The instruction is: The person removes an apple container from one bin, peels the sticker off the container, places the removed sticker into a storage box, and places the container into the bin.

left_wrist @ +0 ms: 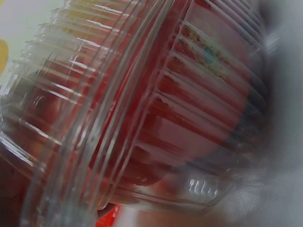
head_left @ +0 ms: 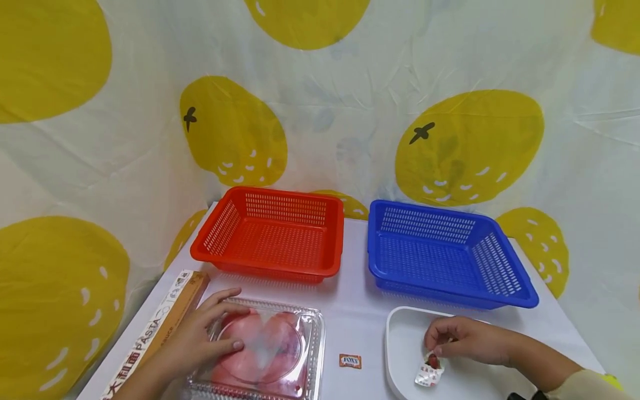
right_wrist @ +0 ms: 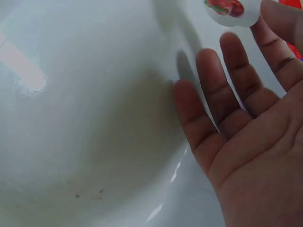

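Two hands are at work along the near edge of the worktop (head_left: pixel 350 311). My left hand (head_left: pixel 200 339) lies flat on the lid of a clear plastic clamshell box (head_left: pixel 265 350) with red round shapes inside; the fingers are straight and spread, pressing on it rather than curling round it, so that grip is open. My right hand (head_left: pixel 465 339) hovers in the white tray (head_left: pixel 400 344) near the near right corner, fingertips meeting a small sachet with a red picture (head_left: pixel 429 371); from the head view I cannot tell whether it is pinched or only touched.

The left wrist view shows only what the head view cannot: the ribbed clear wall of the box (left_wrist: pixel 142 118) up close, red showing through it, everything else blurred. The right wrist view shows my palm (right_wrist: pixel 246 132) open with fingers straight over the tray's glossy white floor (right_wrist: pixel 94 118), and the sachet (right_wrist: pixel 232 8) at the tips of the fingers, at the top edge of that picture.

A long pasta carton (head_left: pixel 165 328) lies along the left edge, just beside my left hand. A small orange sweet wrapper (head_left: pixel 350 361) sits between box and tray. Toward the far edge stand a red basket (head_left: pixel 272 236) and a blue basket (head_left: pixel 445 253), side by side
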The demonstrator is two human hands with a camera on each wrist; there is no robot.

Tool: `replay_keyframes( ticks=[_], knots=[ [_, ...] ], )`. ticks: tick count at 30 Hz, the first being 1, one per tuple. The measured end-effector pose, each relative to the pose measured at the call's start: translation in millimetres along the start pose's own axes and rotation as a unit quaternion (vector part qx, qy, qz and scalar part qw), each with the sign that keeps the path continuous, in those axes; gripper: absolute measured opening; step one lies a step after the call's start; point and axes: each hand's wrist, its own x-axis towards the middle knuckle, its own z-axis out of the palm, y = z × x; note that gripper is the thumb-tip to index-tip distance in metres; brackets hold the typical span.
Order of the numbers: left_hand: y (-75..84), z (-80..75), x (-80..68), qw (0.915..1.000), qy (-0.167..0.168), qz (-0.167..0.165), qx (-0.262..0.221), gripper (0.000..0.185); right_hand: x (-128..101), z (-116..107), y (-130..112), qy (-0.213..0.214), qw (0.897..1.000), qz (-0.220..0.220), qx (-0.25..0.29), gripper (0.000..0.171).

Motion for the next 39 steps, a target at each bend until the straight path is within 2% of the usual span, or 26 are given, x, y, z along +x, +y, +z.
replay_keyframes(
  ticks=[4,7,14,17,19,21,25,29,31,35,37,39],
  knots=[
    [-1.6,1.7,-2.0,0.9997,-0.005,-0.024,0.002,0.055,9,3,-1,-0.007,0.999,0.007,-0.042,0.015],
    [-3.5,3.0,-3.0,0.9994,-0.004,-0.031,0.017,0.057,11,7,-3,-0.012,0.997,0.005,-0.075,0.018],
    [-1.4,3.6,-3.8,0.9985,-0.007,0.014,0.053,0.059,-2,8,-23,0.012,0.990,0.061,-0.127,0.040],
    [2.4,-0.3,-2.1,0.9973,-0.014,0.037,0.063,0.054,-1,8,-39,0.036,0.988,0.036,-0.143,0.039],
    [5.7,-6.4,0.3,0.9956,-0.011,0.061,0.071,0.051,5,16,-53,0.061,0.990,0.020,-0.123,0.037],
    [6.4,-14.6,4.2,0.9924,0.007,0.091,0.083,0.050,14,32,-66,0.090,0.993,0.014,-0.081,0.039],
    [6.5,-37.7,16.6,0.9912,0.072,0.097,0.053,0.047,41,79,-88,0.136,0.990,0.011,0.033,0.056],
    [1.3,-58.4,34.6,0.9893,0.140,0.040,-0.007,0.039,71,124,-89,0.147,0.978,-0.015,0.146,0.070],
    [-3.2,-65.5,44.1,0.9861,0.164,-0.006,-0.026,0.040,87,143,-88,0.169,0.969,-0.020,0.179,0.073],
    [-14.9,-74.2,60.1,0.9777,0.177,-0.097,-0.058,0.058,121,173,-85,0.247,0.945,-0.020,0.212,0.080],
    [-22.2,-75.6,67.7,0.9739,0.176,-0.123,-0.075,0.065,137,183,-84,0.275,0.935,-0.025,0.222,0.082],
    [-30.9,-74.6,75.5,0.9699,0.168,-0.133,-0.115,0.068,150,190,-83,0.283,0.928,-0.044,0.238,0.083]
  ],
)
